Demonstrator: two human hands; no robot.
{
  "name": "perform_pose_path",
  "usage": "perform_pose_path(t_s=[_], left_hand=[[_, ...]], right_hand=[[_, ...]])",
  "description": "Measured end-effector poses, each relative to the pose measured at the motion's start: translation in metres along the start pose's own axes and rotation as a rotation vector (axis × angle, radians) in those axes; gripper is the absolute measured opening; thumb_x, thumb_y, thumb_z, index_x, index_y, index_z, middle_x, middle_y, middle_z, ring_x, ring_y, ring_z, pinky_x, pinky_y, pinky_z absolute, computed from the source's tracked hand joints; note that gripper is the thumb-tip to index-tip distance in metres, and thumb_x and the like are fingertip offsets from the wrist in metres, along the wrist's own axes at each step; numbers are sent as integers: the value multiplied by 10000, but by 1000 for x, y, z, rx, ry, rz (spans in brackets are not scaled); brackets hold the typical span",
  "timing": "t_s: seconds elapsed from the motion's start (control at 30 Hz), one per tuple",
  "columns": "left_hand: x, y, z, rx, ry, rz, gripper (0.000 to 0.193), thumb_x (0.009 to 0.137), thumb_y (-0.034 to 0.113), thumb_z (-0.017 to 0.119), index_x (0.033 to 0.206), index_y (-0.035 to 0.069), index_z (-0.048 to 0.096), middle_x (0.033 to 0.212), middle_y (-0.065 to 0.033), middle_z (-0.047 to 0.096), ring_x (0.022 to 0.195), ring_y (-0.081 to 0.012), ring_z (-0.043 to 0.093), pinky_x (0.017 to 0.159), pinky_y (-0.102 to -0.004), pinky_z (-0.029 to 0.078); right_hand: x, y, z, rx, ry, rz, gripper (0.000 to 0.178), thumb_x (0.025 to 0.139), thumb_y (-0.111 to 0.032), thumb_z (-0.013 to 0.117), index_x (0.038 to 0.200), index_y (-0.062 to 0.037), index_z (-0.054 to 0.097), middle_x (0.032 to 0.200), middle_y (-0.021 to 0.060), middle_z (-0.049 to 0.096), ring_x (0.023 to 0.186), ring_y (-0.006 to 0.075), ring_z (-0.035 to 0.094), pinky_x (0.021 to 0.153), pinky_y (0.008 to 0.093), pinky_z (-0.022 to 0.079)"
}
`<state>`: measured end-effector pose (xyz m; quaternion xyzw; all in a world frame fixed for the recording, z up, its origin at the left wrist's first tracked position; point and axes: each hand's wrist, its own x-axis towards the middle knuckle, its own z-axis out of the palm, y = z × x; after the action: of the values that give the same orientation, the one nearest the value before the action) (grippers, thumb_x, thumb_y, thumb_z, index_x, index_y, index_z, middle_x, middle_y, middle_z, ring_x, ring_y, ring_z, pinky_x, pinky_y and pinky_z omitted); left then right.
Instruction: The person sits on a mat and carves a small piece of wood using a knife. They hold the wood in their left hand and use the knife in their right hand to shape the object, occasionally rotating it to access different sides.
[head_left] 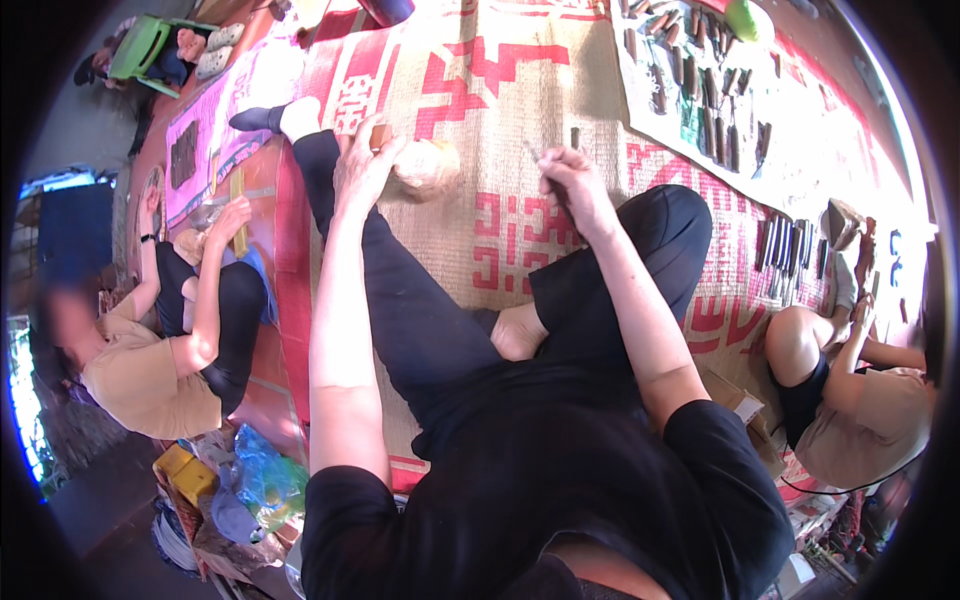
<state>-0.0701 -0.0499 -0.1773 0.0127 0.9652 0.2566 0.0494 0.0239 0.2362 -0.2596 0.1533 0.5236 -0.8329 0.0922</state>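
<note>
My left hand (360,178) is closed around a small reddish-brown block (380,137) near my outstretched leg. Against its fingers rests a pale, rounded lump (427,168), possibly wood; bright light washes out its detail. My right hand (580,190) grips a slim carving tool (533,150), whose thin pale tip points up and left, away from the lump. Most of the tool's handle is hidden in my fist. Just beyond that hand, a short dark stick (575,138) lies on the red-and-straw woven mat (510,110).
Many dark-handled tools (710,125) lie on a pale cloth at the far right, beside a green round object (748,20). Another tool row (785,245) lies nearer. One person (150,370) sits at left, another (870,410) at right. A pink cloth (205,150) lies far left.
</note>
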Motion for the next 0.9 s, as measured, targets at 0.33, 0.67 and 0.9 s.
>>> perform_pose_path(t_s=[0.33,0.67,0.9], left_hand=[[-21,59,8,-74,48,147,634,749,365,773,1309,176,543,1347,-142,498,1182,-276,552,986,-379,444],[-24,63,47,-30,13,149,625,753,408,760,1301,189,553,1205,-127,540,1031,-267,614,913,-387,480],[-13,56,41,-224,0,-2,590,804,407,718,1304,147,541,1234,-158,540,1118,-261,571,947,-369,451]], right_hand=[[5,-3,-5,213,-99,-34,193,875,-4,578,1062,-38,548,738,90,642,554,113,563,559,205,462],[6,1,-6,349,-153,-15,126,924,10,555,1038,14,608,871,138,674,714,169,647,672,262,526],[4,-13,-6,607,-361,32,407,933,-22,385,1328,53,447,1235,197,596,1026,252,647,857,325,542]])
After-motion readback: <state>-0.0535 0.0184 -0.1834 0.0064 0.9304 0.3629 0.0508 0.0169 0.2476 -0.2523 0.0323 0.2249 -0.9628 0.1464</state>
